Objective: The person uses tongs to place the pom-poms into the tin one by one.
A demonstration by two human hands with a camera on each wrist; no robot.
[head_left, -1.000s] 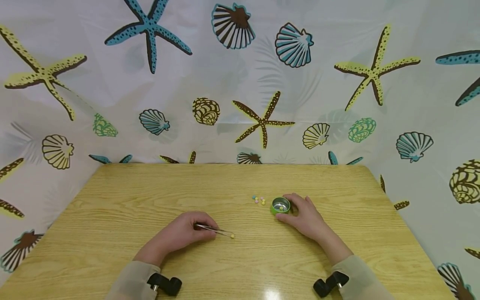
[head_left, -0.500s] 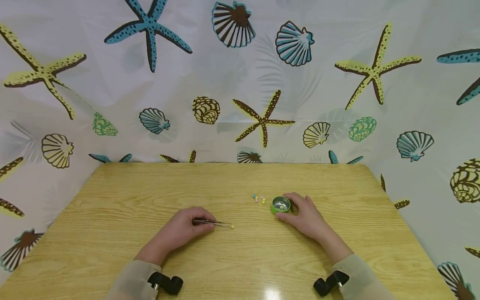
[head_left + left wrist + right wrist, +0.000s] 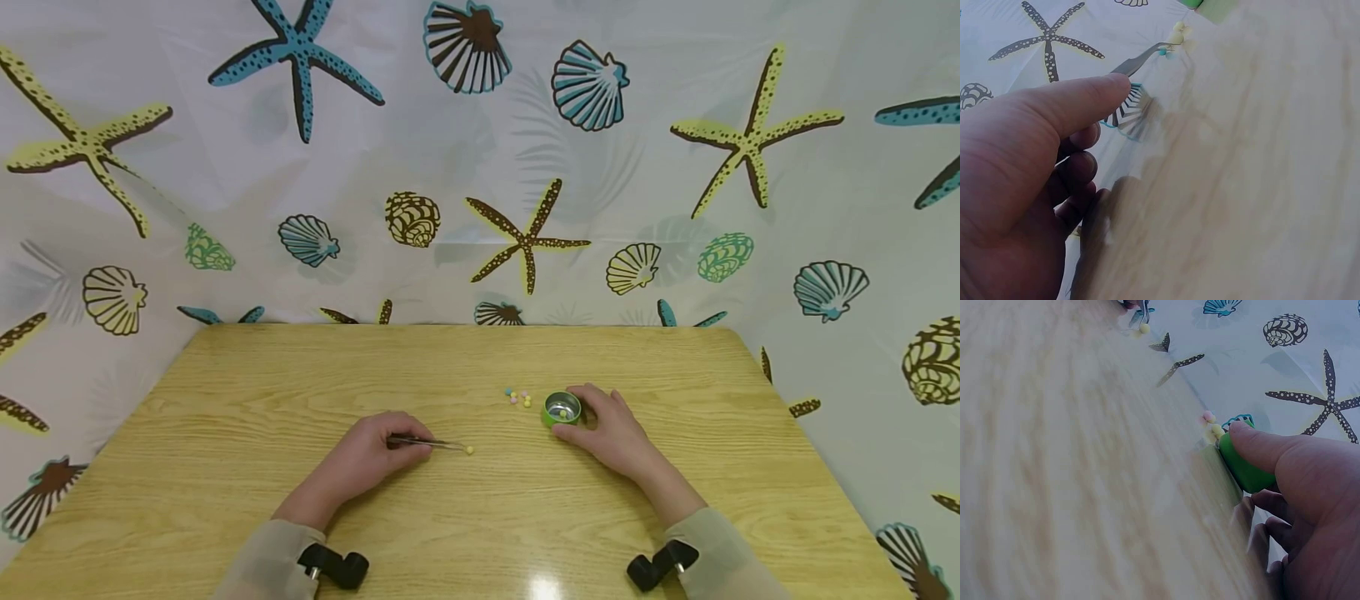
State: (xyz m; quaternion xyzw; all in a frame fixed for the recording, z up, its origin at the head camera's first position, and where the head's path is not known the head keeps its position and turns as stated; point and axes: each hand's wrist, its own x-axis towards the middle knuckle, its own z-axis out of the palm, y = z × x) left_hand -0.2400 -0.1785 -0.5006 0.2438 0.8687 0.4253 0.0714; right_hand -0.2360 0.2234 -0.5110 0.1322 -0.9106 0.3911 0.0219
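My left hand (image 3: 369,458) pinches metal tweezers (image 3: 435,443), whose tips point right with a yellow bead (image 3: 469,450) at their end. In the left wrist view the thumb presses on the tweezers (image 3: 1141,60). To the right, my right hand (image 3: 611,433) grips a small green tin (image 3: 551,422) by its right side, thumb in front and fingers behind. The tin stands upright with its top uncovered, and a yellow bead (image 3: 563,413) lies inside. The right wrist view shows the thumb against the tin's green wall (image 3: 1244,465).
Several small beads, among them a blue one (image 3: 508,392), a pink one (image 3: 513,401) and a yellow one (image 3: 527,403), lie just left of the tin on the wooden table (image 3: 300,367). Behind the table hangs a cloth (image 3: 465,150) printed with shells and starfish.
The tweezers' tips with the yellow bead have moved away from the body and slightly right, as my left hand shifted a little forward. My right hand and the tin have stayed in place.
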